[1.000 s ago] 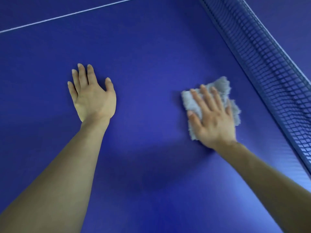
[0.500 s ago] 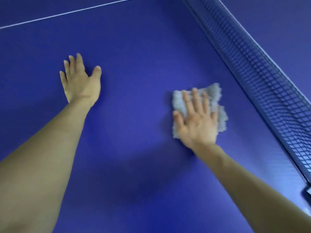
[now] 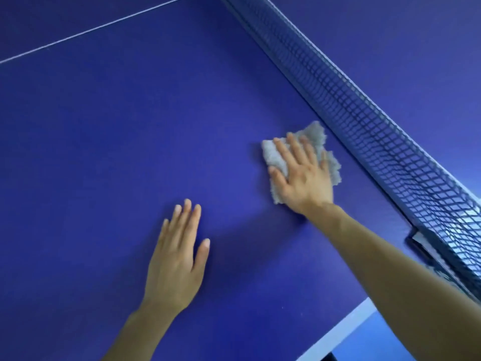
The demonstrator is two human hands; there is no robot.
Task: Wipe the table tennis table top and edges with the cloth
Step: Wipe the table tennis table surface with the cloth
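The blue table tennis table top [image 3: 130,139] fills the view. A grey fluffy cloth [image 3: 276,157] lies flat on it close to the net. My right hand [image 3: 302,175] presses down on the cloth with straight, spread fingers and covers most of it. My left hand [image 3: 177,259] rests flat on the bare table surface, below and to the left of the cloth, with its fingers straight.
The dark mesh net [image 3: 364,121] runs diagonally from top centre to the right edge, with its clamp [image 3: 424,243] at the lower right. A white line [image 3: 91,29] crosses the top left. The table's white side edge [image 3: 346,327] shows at the bottom right.
My right hand has slid the cloth closer to the net. My left hand has moved back toward me and to the right. The table's side edge has come into view.
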